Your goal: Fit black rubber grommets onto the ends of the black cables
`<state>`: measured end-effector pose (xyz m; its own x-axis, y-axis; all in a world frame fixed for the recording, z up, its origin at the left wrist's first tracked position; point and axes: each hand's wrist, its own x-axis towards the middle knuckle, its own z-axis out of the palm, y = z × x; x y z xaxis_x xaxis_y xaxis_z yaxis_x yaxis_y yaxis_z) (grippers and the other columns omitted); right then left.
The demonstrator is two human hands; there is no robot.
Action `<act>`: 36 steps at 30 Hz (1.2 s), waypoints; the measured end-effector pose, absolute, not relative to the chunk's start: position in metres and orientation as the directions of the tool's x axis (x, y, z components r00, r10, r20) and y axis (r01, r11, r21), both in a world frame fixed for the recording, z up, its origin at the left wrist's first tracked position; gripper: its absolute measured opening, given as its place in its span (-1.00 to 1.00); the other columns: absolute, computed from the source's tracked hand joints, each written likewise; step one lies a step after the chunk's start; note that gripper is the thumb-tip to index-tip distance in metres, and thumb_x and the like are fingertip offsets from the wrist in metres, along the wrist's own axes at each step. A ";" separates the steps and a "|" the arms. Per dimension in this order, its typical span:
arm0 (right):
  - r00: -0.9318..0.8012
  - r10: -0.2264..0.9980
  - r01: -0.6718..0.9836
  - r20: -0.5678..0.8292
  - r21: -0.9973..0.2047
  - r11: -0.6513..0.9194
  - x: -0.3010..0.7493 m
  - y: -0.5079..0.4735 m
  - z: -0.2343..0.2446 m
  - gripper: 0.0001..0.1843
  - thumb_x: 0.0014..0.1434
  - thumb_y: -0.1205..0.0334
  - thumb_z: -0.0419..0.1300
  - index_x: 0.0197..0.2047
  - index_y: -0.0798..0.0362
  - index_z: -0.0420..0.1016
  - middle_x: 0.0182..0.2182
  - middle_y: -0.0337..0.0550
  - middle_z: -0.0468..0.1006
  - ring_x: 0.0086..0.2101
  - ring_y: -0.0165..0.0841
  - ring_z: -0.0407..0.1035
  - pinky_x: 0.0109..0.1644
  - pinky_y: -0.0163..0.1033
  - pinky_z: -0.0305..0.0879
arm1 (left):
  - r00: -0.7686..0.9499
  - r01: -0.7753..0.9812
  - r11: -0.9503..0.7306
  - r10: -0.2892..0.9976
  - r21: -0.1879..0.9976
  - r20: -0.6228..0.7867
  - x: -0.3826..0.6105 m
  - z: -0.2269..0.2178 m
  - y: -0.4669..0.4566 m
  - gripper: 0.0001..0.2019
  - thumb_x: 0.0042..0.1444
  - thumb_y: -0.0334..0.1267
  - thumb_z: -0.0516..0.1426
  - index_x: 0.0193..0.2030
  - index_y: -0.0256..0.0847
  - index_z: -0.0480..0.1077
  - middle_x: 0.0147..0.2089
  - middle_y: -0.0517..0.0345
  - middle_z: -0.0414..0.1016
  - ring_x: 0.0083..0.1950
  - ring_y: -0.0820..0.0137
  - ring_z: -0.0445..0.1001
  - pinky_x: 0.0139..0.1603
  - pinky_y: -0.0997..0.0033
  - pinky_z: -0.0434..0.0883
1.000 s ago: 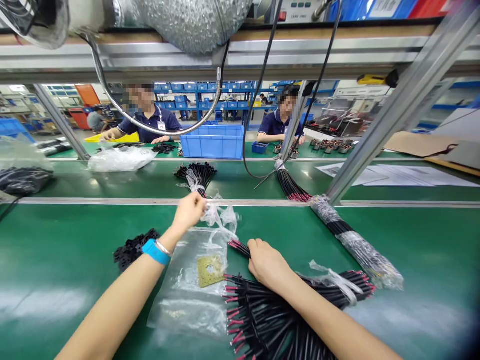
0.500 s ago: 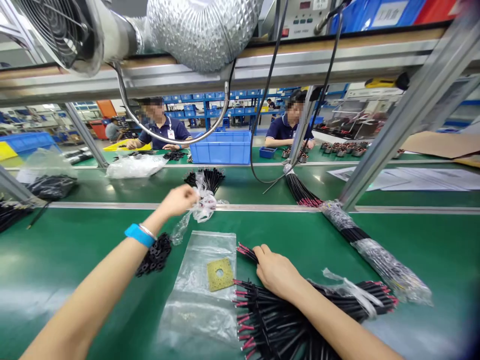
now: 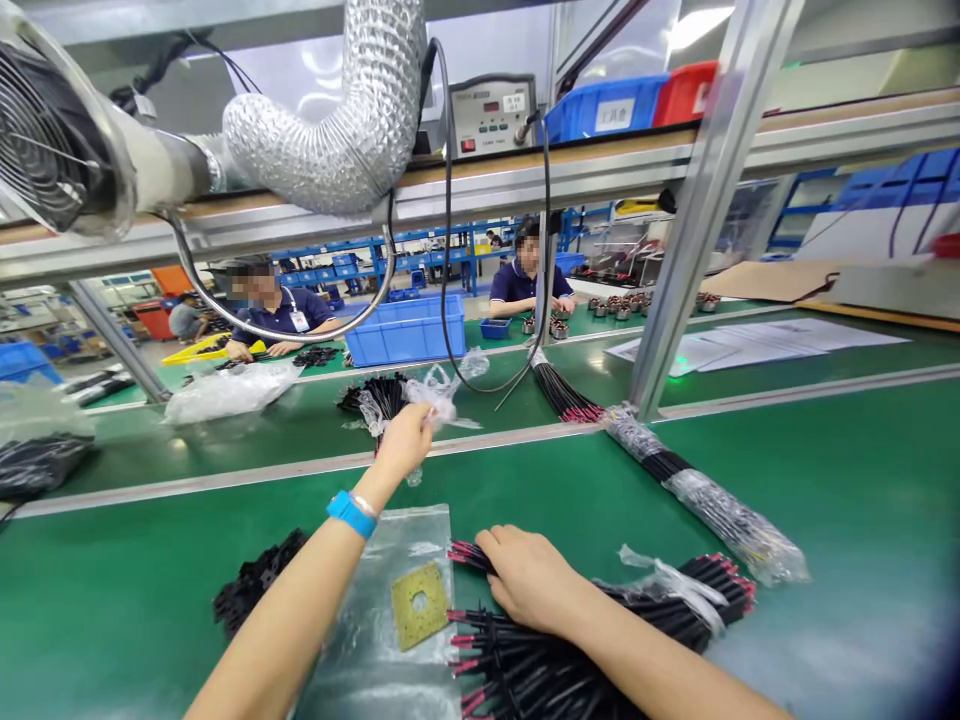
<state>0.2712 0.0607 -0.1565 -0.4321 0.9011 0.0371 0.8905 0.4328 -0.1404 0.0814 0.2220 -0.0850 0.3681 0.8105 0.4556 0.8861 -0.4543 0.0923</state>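
Observation:
My left hand (image 3: 403, 440), with a blue wristband, is closed on a crumpled clear plastic wrap (image 3: 442, 395) and holds it up above the far edge of the green bench. My right hand (image 3: 525, 577) rests palm down on a big bundle of black wires with red tips (image 3: 570, 640), fingers curled over its near end. Under my left forearm lies a flat clear plastic bag (image 3: 397, 620) with a yellow square sponge (image 3: 420, 603) on it.
A pile of small black parts (image 3: 251, 590) lies at the left. A wrapped wire bundle (image 3: 675, 480) lies diagonally by an aluminium post (image 3: 690, 210). Another black wire bunch (image 3: 379, 395), a blue bin (image 3: 405, 335) and two seated co-workers are beyond. A duct and fan hang overhead.
My left hand has carried the plastic wrap to the right and farther away from me. The camera has tilted up. My right hand stays on the wire bundle.

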 end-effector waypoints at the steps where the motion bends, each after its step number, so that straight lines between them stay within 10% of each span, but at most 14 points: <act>1: -0.428 0.902 0.891 0.049 -0.141 0.431 0.272 0.061 -0.157 -0.76 0.09 0.34 -0.01 -0.13 0.10 0.30 -0.23 -0.12 0.35 -0.22 -0.22 0.26 -0.18 -0.09 0.20 | 0.409 0.872 -0.482 0.817 0.090 0.407 0.091 -0.089 0.226 -0.71 0.19 -0.26 -0.01 0.04 -0.23 0.29 -0.04 0.11 0.32 -0.07 0.41 0.33 -0.04 0.45 0.25; 4: -0.391 0.916 0.906 0.094 -0.136 0.400 0.274 0.062 -0.157 -0.75 0.12 0.32 0.07 -0.10 0.10 0.31 -0.18 -0.11 0.32 -0.16 -0.22 0.21 -0.12 -0.08 0.18 | 0.464 0.863 -0.495 0.855 0.101 0.231 0.102 -0.106 0.228 -0.42 0.02 -0.26 0.15 0.23 -0.23 0.21 0.19 0.01 0.18 0.05 0.21 0.33 0.03 0.27 0.27; 12: -0.374 0.926 0.923 0.062 -0.072 0.377 0.272 0.060 -0.157 -0.82 0.20 0.41 -0.03 -0.15 0.09 0.30 -0.22 -0.13 0.31 -0.24 -0.26 0.26 -0.28 -0.15 0.14 | 0.286 0.910 -0.320 0.945 0.264 0.160 0.004 -0.091 0.151 -0.66 0.12 0.02 0.04 -0.04 -0.06 0.38 -0.05 0.40 0.39 -0.22 0.58 0.41 -0.15 0.51 0.30; 19: -0.411 0.909 0.911 -0.072 -0.057 0.408 0.265 0.056 -0.154 -0.78 0.21 0.36 -0.07 -0.20 0.12 0.38 -0.24 -0.11 0.38 -0.19 -0.22 0.28 -0.14 -0.09 0.21 | 0.069 0.996 -0.075 0.990 -0.043 -0.119 -0.105 -0.118 0.102 -0.64 0.16 0.00 -0.01 0.03 -0.06 0.33 0.00 0.21 0.29 -0.04 0.44 0.32 -0.03 0.40 0.22; 24: -0.389 0.914 0.921 -0.115 -0.017 0.390 0.265 0.054 -0.154 -0.77 0.18 0.40 -0.05 -0.19 0.16 0.41 -0.24 -0.07 0.40 -0.18 -0.17 0.28 -0.15 -0.06 0.23 | 0.062 0.998 -0.062 0.998 -0.003 0.001 -0.111 -0.137 0.103 -0.75 0.21 -0.07 -0.07 -0.21 -0.11 0.35 -0.11 0.26 0.29 -0.17 0.50 0.31 -0.13 0.46 0.20; 32: -0.315 0.934 0.899 0.170 -0.262 0.351 0.281 0.054 -0.161 -0.87 0.19 0.21 0.11 -0.27 0.11 0.34 -0.32 -0.20 0.34 -0.27 -0.39 0.20 -0.19 -0.25 0.05 | -0.048 0.982 -0.008 0.955 0.190 0.292 -0.128 -0.139 0.096 -0.68 0.12 -0.07 -0.03 -0.06 -0.09 0.39 -0.04 0.26 0.33 -0.22 0.49 0.36 -0.15 0.46 0.28; 36: -0.429 0.900 0.869 0.073 -0.238 0.433 0.279 0.053 -0.163 -0.83 0.20 0.16 0.07 -0.29 0.09 0.34 -0.33 -0.21 0.35 -0.30 -0.38 0.22 -0.26 -0.25 0.02 | -0.088 0.955 -0.054 0.887 0.292 0.454 -0.125 -0.136 0.090 -0.63 0.12 -0.04 0.01 0.01 -0.08 0.38 -0.10 0.22 0.37 -0.26 0.49 0.36 -0.14 0.48 0.30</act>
<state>0.2792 0.0533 -0.1633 -0.4290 0.9004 0.0726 0.8691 0.4333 -0.2384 -0.1254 0.0898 -0.1357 -0.0883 0.8867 0.4539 0.9550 -0.0542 0.2915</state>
